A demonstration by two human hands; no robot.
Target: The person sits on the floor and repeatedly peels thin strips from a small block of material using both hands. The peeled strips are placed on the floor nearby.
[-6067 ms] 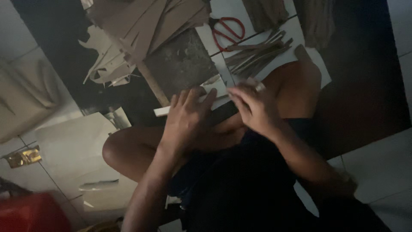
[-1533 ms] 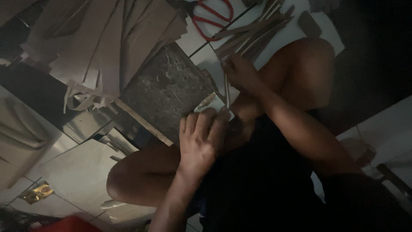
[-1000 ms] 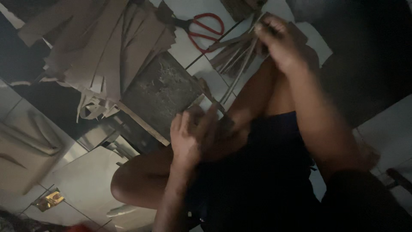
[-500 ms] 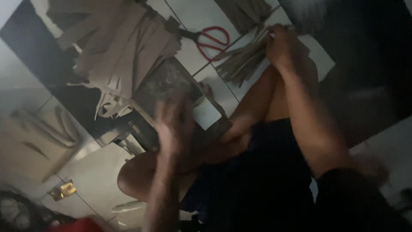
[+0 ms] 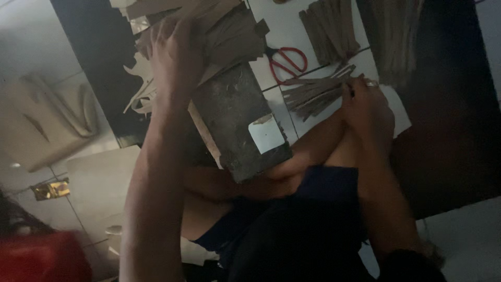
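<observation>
From the head view, the left hand (image 5: 175,57) lies spread on the pile of cardboard pieces (image 5: 224,26), gripping nothing visible. The right hand (image 5: 365,107) curls at the fan of cardboard strips (image 5: 313,94) beside red-handled scissors (image 5: 284,62); its grip is unclear.

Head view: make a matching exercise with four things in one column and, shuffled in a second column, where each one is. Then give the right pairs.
Things:
1. left hand
2. right hand
3. scissors
4. dark board

Places:
A. on the white tile, between the cardboard pile and the strips
B. resting against the raised knee
C. on the pile of cardboard pieces
D. at the bundle of cardboard strips

Pairs: 1-C, 2-D, 3-A, 4-B
</observation>
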